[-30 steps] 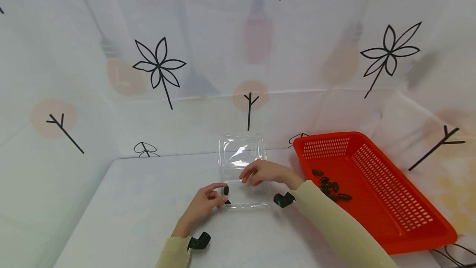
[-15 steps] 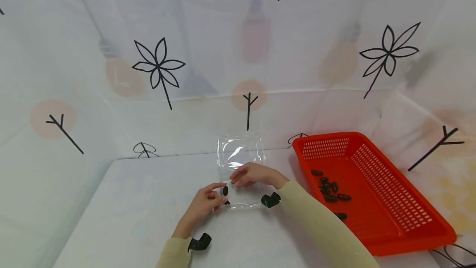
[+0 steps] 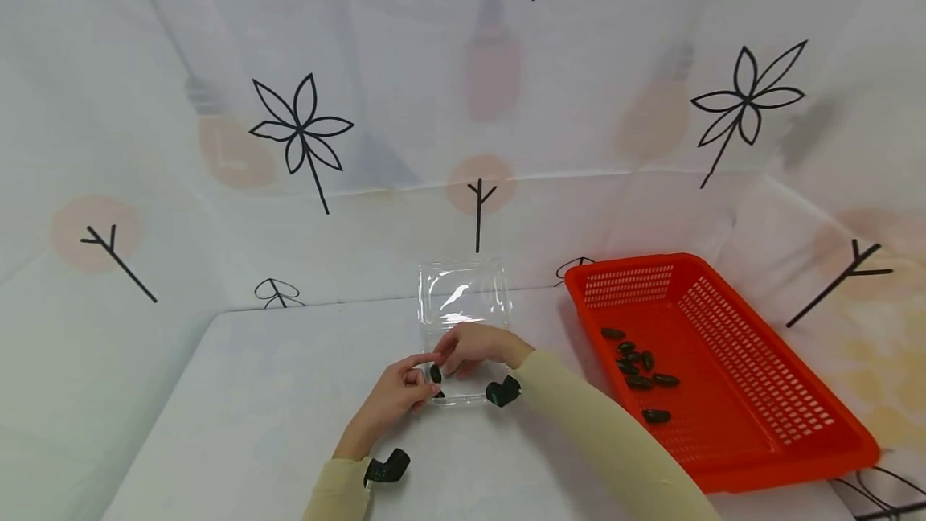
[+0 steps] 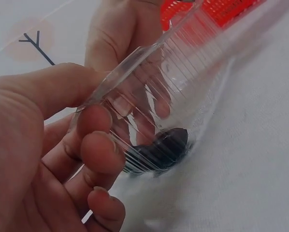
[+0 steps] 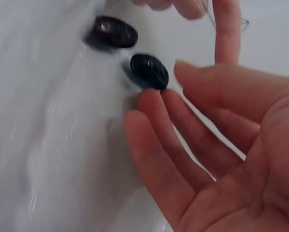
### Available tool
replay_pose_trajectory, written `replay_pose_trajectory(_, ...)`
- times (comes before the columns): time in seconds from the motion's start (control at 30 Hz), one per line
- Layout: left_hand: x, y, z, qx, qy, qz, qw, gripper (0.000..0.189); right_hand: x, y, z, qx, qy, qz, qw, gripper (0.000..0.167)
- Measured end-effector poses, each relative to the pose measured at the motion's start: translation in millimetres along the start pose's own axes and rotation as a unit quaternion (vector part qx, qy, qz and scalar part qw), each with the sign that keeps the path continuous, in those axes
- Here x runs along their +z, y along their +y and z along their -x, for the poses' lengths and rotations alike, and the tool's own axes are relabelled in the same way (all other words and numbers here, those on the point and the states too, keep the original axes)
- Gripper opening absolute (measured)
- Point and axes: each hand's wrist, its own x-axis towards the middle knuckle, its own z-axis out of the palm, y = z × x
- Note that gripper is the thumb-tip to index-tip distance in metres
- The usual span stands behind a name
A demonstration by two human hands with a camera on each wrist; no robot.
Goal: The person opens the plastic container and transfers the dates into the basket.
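Observation:
A clear plastic clamshell box (image 3: 463, 288) stands on the table with its lid raised at the back. My left hand (image 3: 391, 394) pinches the left wall of its base, thumb and fingertips on either side of the rim. Inside, along that wall, lie two glossy dark oval pieces (image 5: 149, 71), end to end. My right hand (image 3: 479, 346) reaches into the box from the right. Its fingertips (image 5: 148, 99) sit right at the nearer piece, while the thumb stands apart from it. The left wrist view shows a dark oval (image 4: 169, 147) through the ribbed plastic.
A red plastic basket (image 3: 738, 469) with slotted walls stands on the right, and several dark green oval pieces (image 3: 640, 382) lie in it. Patterned white cloth (image 3: 391, 223) rises behind the table. Black cables (image 3: 875, 489) lie at the lower right.
My right hand has moved left and down inside the box, up to the dark oval pieces by the left wall. The left hand keeps its grip on that wall.

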Motion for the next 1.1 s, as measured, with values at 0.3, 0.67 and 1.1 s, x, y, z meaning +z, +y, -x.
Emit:
replay_pose_trajectory(0.3, 0.2, 2.5, 3.1, -0.004, -0.003, 0.024, 0.9997, 0.049, 12, -7, -1.1, 0.046, 0.011, -0.038, 0.9982, 0.033)
replay_pose_trajectory(0.67, 0.4, 2.9, 4.0, -0.001, 0.004, 0.023, 0.9997, 0.051, 16, -6, 1.1, 0.056, -0.053, 0.024, 0.9967, 0.023)
replay_pose_trajectory(1.1, -2.0, 7.0, 5.0, -0.011, -0.005, 0.030, 0.9995, 0.056, 10, -2, 1.7, 0.055, -0.106, 0.035, 0.9922, 0.020)
